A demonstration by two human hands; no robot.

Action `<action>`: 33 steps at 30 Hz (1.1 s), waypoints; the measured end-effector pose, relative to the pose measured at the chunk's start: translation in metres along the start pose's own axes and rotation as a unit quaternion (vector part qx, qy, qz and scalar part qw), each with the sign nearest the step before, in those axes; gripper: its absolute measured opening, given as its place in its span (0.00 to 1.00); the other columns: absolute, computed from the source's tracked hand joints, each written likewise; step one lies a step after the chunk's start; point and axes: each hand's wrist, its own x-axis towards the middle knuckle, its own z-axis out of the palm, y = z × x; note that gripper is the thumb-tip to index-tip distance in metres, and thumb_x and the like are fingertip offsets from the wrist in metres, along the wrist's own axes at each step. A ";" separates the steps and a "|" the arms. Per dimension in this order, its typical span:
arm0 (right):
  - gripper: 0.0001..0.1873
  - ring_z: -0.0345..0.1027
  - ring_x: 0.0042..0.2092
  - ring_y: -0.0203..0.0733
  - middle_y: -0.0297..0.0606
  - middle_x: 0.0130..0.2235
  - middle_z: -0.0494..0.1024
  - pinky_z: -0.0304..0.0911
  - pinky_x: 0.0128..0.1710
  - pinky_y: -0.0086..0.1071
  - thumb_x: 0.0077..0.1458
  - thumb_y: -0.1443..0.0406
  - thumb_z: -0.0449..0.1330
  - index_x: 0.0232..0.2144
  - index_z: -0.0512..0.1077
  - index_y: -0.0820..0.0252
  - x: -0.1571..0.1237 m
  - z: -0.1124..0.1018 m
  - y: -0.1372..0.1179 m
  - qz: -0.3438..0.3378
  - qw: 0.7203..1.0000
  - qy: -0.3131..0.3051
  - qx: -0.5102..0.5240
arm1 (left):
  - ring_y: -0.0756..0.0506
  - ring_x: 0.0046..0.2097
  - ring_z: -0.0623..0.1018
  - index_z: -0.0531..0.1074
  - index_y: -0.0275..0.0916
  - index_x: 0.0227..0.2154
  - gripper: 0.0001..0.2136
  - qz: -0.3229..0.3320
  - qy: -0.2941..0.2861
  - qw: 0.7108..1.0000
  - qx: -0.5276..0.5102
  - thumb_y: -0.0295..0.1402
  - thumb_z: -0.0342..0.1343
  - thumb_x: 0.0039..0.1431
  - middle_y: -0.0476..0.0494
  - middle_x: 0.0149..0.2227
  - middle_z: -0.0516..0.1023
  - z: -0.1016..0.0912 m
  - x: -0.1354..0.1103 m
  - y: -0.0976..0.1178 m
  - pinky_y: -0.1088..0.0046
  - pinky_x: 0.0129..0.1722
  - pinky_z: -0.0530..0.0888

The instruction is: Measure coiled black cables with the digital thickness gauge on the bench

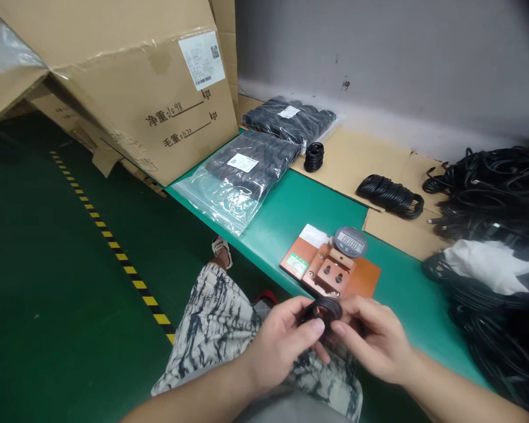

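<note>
A small coil of black cable [330, 306] is held between my two hands, above my lap at the front edge of the green table. My left hand [286, 338] grips the coil's left side, thumb across its front. On the other side, the fingers of my right hand [372, 335] are closed on the coil's right edge; my palm hides part of that grip. Just beyond the hands sits a copper-coloured measuring fixture [330, 273] with a round digital gauge [350, 242] whose display appears to read zero.
Clear bags of coiled cables [255, 161] lie at the back left, beside a large cardboard box [127, 88]. A single coil [314, 157] and a row of coils [390, 197] rest on cardboard. Loose black cables [502, 194] and a white cloth [489, 267] are piled on the right.
</note>
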 end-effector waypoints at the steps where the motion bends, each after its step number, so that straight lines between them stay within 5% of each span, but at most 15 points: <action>1: 0.04 0.63 0.19 0.32 0.32 0.20 0.71 0.55 0.18 0.25 0.59 0.71 0.56 0.31 0.66 0.60 0.000 0.000 0.000 0.001 1.000 0.003 -0.006 | 0.46 0.40 0.76 0.70 0.32 0.42 0.13 0.001 0.008 1.000 0.008 0.37 0.59 0.60 0.38 0.41 0.75 0.001 0.000 0.000 0.74 0.32 0.77; 15: 0.09 0.64 0.20 0.32 0.33 0.20 0.72 0.56 0.20 0.25 0.59 0.70 0.60 0.27 0.65 0.60 -0.002 0.000 0.003 -0.017 1.000 -0.005 0.006 | 0.51 0.22 0.75 0.65 0.34 0.35 0.19 -0.097 0.005 0.994 0.056 0.47 0.61 0.55 0.45 0.28 0.72 0.002 0.005 0.004 0.81 0.17 0.72; 18: 0.03 0.65 0.21 0.33 0.33 0.21 0.72 0.60 0.23 0.27 0.59 0.71 0.60 0.37 0.70 0.63 -0.002 0.001 0.004 -0.040 0.999 -0.008 0.008 | 0.52 0.19 0.71 0.65 0.35 0.35 0.19 -0.086 0.030 0.994 0.063 0.48 0.59 0.57 0.48 0.23 0.71 0.001 0.006 0.002 0.82 0.15 0.69; 22: 0.20 0.68 0.23 0.36 0.34 0.22 0.73 0.62 0.26 0.30 0.58 0.75 0.56 0.53 0.67 0.65 -0.001 0.002 0.006 -0.075 0.996 -0.045 0.031 | 0.54 0.18 0.66 0.65 0.36 0.36 0.15 -0.054 0.036 0.997 0.037 0.44 0.56 0.61 0.51 0.21 0.69 -0.003 0.007 -0.002 0.83 0.14 0.66; 28: 0.28 0.71 0.28 0.37 0.37 0.30 0.77 0.61 0.27 0.30 0.57 0.80 0.51 0.59 0.63 0.62 -0.001 0.005 0.008 -0.098 0.993 -0.061 -0.022 | 0.55 0.23 0.66 0.64 0.35 0.38 0.13 -0.043 0.012 0.993 -0.113 0.40 0.56 0.61 0.45 0.29 0.72 -0.005 0.003 -0.006 0.83 0.18 0.65; 33: 0.26 0.66 0.24 0.38 0.37 0.27 0.75 0.57 0.23 0.32 0.59 0.78 0.52 0.59 0.62 0.64 -0.003 0.006 0.008 -0.105 0.987 -0.054 -0.108 | 0.57 0.23 0.66 0.63 0.37 0.41 0.15 0.006 -0.024 0.999 -0.032 0.33 0.63 0.56 0.51 0.28 0.68 -0.007 0.000 -0.006 0.82 0.22 0.64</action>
